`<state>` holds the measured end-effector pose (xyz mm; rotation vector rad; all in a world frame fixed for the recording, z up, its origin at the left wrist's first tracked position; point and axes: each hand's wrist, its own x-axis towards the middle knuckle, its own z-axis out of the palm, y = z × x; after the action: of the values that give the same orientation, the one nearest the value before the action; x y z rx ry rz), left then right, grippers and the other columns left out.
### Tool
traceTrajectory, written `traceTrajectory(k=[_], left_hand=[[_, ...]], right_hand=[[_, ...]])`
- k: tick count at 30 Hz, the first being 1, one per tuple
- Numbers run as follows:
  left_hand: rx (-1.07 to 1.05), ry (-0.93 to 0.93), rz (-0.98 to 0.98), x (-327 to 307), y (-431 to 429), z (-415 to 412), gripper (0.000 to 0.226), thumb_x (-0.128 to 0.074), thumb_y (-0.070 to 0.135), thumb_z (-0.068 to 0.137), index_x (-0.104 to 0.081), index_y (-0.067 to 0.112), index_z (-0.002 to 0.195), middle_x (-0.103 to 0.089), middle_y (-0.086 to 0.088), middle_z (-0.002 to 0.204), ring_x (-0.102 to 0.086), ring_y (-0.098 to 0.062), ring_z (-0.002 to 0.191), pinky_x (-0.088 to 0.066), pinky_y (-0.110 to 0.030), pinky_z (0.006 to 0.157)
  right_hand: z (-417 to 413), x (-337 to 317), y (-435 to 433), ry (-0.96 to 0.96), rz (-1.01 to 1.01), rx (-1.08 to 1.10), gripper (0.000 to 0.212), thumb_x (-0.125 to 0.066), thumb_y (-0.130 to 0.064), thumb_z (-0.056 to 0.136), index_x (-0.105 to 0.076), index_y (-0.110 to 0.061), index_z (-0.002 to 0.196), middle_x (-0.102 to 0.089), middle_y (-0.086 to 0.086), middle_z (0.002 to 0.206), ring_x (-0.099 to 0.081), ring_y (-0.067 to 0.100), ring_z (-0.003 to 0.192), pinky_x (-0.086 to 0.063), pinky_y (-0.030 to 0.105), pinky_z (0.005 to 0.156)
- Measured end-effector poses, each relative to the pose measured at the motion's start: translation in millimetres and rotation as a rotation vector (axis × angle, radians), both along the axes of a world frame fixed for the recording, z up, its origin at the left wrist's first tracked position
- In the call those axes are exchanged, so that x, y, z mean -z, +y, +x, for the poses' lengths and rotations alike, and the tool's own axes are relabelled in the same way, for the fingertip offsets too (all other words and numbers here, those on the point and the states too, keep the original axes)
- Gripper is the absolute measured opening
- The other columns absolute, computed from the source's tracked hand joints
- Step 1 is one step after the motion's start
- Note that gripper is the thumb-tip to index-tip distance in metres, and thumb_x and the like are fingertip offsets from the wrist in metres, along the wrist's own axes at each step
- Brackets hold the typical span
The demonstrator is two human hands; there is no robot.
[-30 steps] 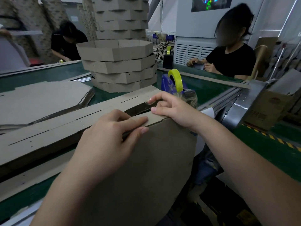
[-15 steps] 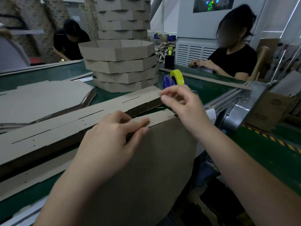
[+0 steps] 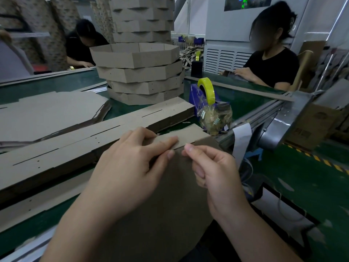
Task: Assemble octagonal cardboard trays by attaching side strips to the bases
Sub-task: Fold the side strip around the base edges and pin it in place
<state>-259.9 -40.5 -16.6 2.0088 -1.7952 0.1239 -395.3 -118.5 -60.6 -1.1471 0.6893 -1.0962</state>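
**Strip Held on the Edge of the Base**

At 6 o'clock, closest to the person, the big flat base [image 3: 151, 214] leans up against the green table [image 3: 245, 103]. The strip [image 3: 188, 134] lies along its top edge. The left hand [image 3: 132, 167] pinches the strip onto that edge, with fingers on top and the thumb on the face of the base. Just to its 3 o'clock side is the right hand [image 3: 213, 173]. Its fingers are curled in, and the tips of the thumb and first finger are pressed together right by the join. They may hold a bit of clear tape, but I cannot tell.

At 10 o'clock lies a long pile of strips [image 3: 75, 144]. Past it is a pile of flat bases [image 3: 47, 110]. At 1 o'clock sits a plastic bag [image 3: 213, 116], then the yellow tape roll [image 3: 206, 89]. At 12 o'clock stands a stack of trays [image 3: 139, 72]. Two other people work at the far side, at 11 and 2 o'clock.

The strip is held at only one spot. If the left hand lets up, I think the strip could slide or pop off the edge. The base only leans, so a hard push could make it slip down. If the join is stuck while crooked, the tray side would sit crooked too.
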Motion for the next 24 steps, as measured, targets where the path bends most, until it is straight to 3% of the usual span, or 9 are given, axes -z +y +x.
traceTrajectory(k=[8,10,13,18,21,24], left_hand=[[0.014,0.001,-0.032,1,1,0,0.048,-0.029,0.059,0.089,-0.055,0.045,0.127,-0.054,0.009,0.114,-0.052,-0.016,0.105,-0.047,-0.038,0.082],[0.015,0.066,-0.062,1,1,-1,0.035,-0.035,0.058,0.090,-0.045,0.042,0.119,-0.055,0.012,0.112,-0.053,-0.014,0.103,-0.046,-0.039,0.082],[0.060,0.064,-0.052,-1,3,-1,0.022,-0.035,0.056,0.092,-0.033,0.052,0.114,-0.053,0.014,0.111,-0.052,-0.012,0.103,-0.046,-0.040,0.081],[0.047,0.054,0.017,-5,6,2,0.038,-0.029,0.056,0.088,-0.049,0.061,0.120,-0.047,0.017,0.111,-0.046,-0.006,0.106,-0.046,-0.036,0.083],[0.021,0.077,0.030,-7,6,1,0.037,-0.023,0.060,0.093,-0.048,0.063,0.121,-0.046,0.020,0.111,-0.045,-0.004,0.108,-0.045,-0.035,0.086],[-0.028,0.073,0.072,-13,3,-5,0.041,-0.023,0.062,0.086,-0.050,0.063,0.118,-0.047,0.021,0.111,-0.047,-0.007,0.108,-0.042,-0.034,0.088]], right_hand=[[-1,-2,-1,0.075,0.077,0.021,0.028,-0.071,-0.024,0.083,-0.071,-0.014,0.056,-0.031,-0.003,0.041,-0.024,0.004,0.033,-0.021,0.013,0.035],[-2,-2,-2,0.095,0.082,0.005,0.028,-0.071,-0.026,0.083,-0.070,-0.014,0.057,-0.030,-0.002,0.042,-0.023,0.005,0.033,-0.020,0.014,0.035],[-4,-1,-4,0.127,0.078,-0.026,0.029,-0.071,-0.028,0.083,-0.070,-0.013,0.058,-0.029,-0.003,0.041,-0.023,0.005,0.033,-0.019,0.015,0.035],[-14,-2,-9,0.207,0.036,-0.209,0.028,-0.068,-0.048,0.065,-0.077,-0.022,0.068,-0.032,-0.006,0.042,-0.023,0.006,0.036,-0.016,0.019,0.038],[-19,0,-12,0.249,0.019,-0.285,0.032,-0.068,-0.051,0.061,-0.078,-0.024,0.075,-0.033,-0.008,0.042,-0.024,0.005,0.036,-0.017,0.018,0.038],[-19,1,-14,0.255,0.014,-0.286,0.030,-0.068,-0.050,0.064,-0.078,-0.024,0.076,-0.032,-0.009,0.042,-0.024,0.005,0.037,-0.016,0.020,0.040]])
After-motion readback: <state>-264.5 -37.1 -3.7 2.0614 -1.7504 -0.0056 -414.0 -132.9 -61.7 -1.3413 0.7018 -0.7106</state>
